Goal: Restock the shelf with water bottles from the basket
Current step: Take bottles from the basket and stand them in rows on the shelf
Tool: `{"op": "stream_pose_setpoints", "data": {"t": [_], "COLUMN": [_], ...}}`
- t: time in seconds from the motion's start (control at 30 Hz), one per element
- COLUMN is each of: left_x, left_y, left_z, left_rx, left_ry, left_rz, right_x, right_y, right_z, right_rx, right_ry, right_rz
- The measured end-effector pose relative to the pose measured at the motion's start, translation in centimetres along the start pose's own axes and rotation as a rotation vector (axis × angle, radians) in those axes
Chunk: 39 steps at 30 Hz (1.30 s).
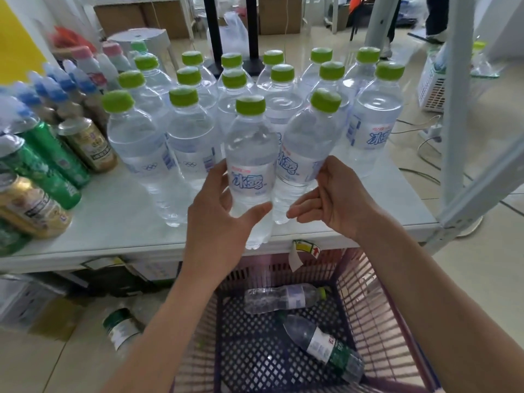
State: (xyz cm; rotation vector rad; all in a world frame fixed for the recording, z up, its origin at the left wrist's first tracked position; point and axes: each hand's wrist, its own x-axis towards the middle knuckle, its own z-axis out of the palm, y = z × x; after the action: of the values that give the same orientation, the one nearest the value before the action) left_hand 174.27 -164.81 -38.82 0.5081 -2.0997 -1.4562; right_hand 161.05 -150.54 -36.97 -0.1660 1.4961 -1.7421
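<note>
Several clear water bottles with green caps (183, 97) stand in rows on the white shelf (113, 222). My left hand (218, 222) grips one more such bottle (249, 165), upright, with its base at the shelf's front edge. My right hand (334, 197) holds a second bottle (304, 148) that tilts to the right; its base touches the shelf and my thumb and fingers are around its lower part. Below the shelf, the purple basket (365, 282) holds two bottles lying down: a green-capped one (283, 297) and one with a green label (323, 344).
Green and gold cans (51, 163) and blue-capped bottles (54, 86) fill the shelf's left side. A white shelf post (456, 109) rises at the right. A green-labelled bottle (122, 327) lies on the floor. A white basket (431, 89) and cables lie beyond; a person's legs (436, 15) are far back.
</note>
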Motion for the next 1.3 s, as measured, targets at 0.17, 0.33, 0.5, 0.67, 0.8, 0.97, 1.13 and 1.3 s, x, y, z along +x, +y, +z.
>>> {"op": "stream_pose_setpoints", "data": {"t": [0.17, 0.33, 0.5, 0.67, 0.8, 0.97, 1.13, 1.3], "left_x": [0.3, 0.8, 0.7, -0.1, -1.4, -0.7, -0.1, 0.2], "left_y": [-0.5, -1.1, -0.8, -0.7, -1.4, -2.0, -2.5, -2.4], "left_z": [1.0, 1.7, 1.2, 1.4, 2.1, 2.3, 2.7, 3.2], "left_rx": [0.022, 0.079, 0.381, 0.873, 1.049, 0.993, 0.937, 0.929], "left_ry": [0.033, 0.097, 0.056, -0.047, -0.111, -0.118, -0.100, -0.106], "left_rz": [0.015, 0.029, 0.053, -0.051, -0.062, -0.128, -0.138, -0.121], "right_x": [-0.1, -0.3, -1.3, -1.1, 0.4, 1.1, 1.3, 1.7], "right_y": [-0.4, -0.6, 0.2, 1.7, 3.1, 4.7, 5.0, 5.9], "right_z": [0.5, 0.4, 0.7, 1.2, 0.4, -0.8, -2.2, -2.3], "right_rx": [-0.123, -0.252, -0.589, -1.071, -1.195, -1.097, -1.075, -1.068], "right_ry": [0.090, 0.080, 0.095, 0.185, 0.294, 0.300, 0.220, 0.280], "right_rz": [-0.056, -0.083, -0.125, -0.170, -0.323, -0.349, -0.341, -0.397]}}
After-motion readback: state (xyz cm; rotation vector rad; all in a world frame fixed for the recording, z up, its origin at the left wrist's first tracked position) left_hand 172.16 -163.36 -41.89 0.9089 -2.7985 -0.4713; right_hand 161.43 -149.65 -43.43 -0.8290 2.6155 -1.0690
